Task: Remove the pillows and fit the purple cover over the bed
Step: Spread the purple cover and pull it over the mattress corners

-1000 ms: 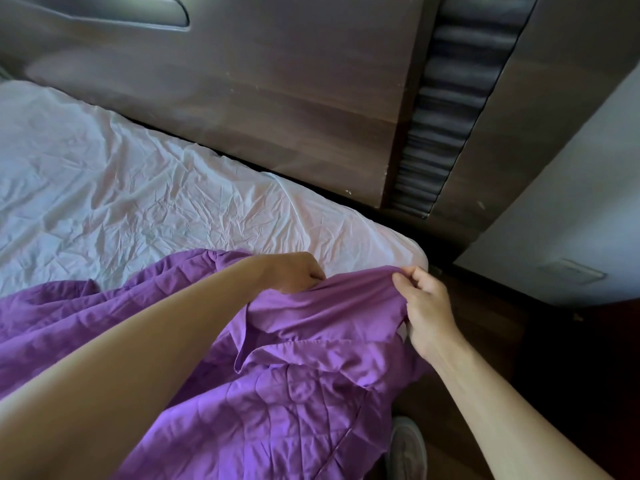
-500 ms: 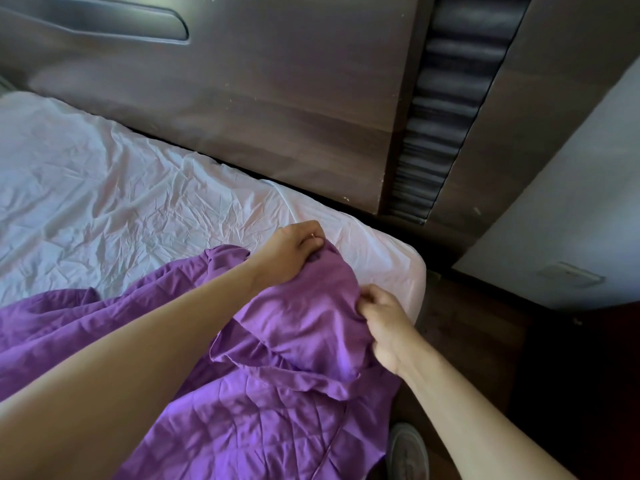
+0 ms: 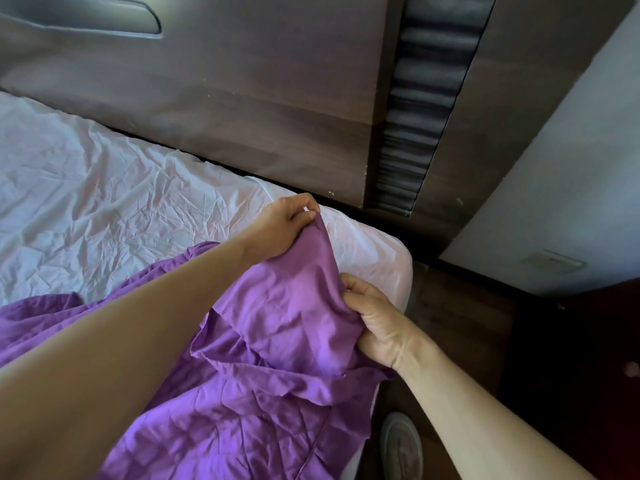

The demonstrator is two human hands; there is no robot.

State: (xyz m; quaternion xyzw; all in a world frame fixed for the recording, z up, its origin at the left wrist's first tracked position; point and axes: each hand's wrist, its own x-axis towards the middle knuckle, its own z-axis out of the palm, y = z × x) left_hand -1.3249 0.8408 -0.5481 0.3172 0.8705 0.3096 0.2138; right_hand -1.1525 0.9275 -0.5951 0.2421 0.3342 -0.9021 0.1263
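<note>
The purple cover (image 3: 277,323) lies bunched over the near right part of the bed (image 3: 104,202), whose wrinkled white sheet shows bare toward the headboard. My left hand (image 3: 284,223) pinches the cover's corner and holds it up close to the mattress's top right corner. My right hand (image 3: 374,323) grips a fold of the same cover lower down, at the bed's right edge. No pillows are in view.
A dark wooden headboard (image 3: 259,98) with a padded black strip (image 3: 415,116) runs behind the bed. A white wall (image 3: 554,185) stands at right above a wooden floor (image 3: 460,323). A shoe (image 3: 401,445) shows beside the bed.
My left hand has carried the cover's corner up toward the mattress's top right corner. My right hand has shifted left and down, gripping a lower fold.
</note>
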